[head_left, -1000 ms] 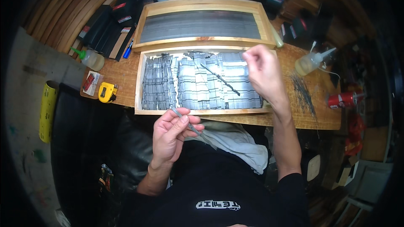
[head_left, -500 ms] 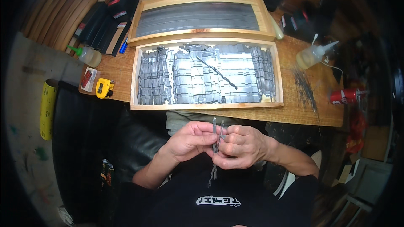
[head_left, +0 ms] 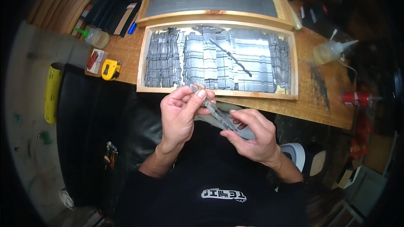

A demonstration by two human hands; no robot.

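Pinched between the thumb and fingers of my left hand (head_left: pixel 181 111) is a slim, jagged grey strip (head_left: pixel 216 112), perhaps several laid together. It slants down to the right in front of the box. My right hand (head_left: pixel 254 136) is beside its lower end, thumb and forefinger parted around it; whether they touch it is hard to tell. Just beyond my hands, a shallow wooden box (head_left: pixel 219 94) holds rows of similar grey pieces (head_left: pixel 252 59). A single dark notched strip (head_left: pixel 233 59) lies diagonally on top of them.
Behind stands a second wooden frame (head_left: pixel 219 15) with a dark grey panel. A yellow tape measure (head_left: pixel 110 69) and a green-tipped bottle (head_left: pixel 96 38) are at the left. On the right are another squeeze bottle (head_left: pixel 328 52), dark thin scraps (head_left: pixel 320 84) and a red can (head_left: pixel 357 98).
My hands have moved apart, the left one up toward the box with the grey strip. My right hand has loosened from its closed grip. The whole view has shifted.
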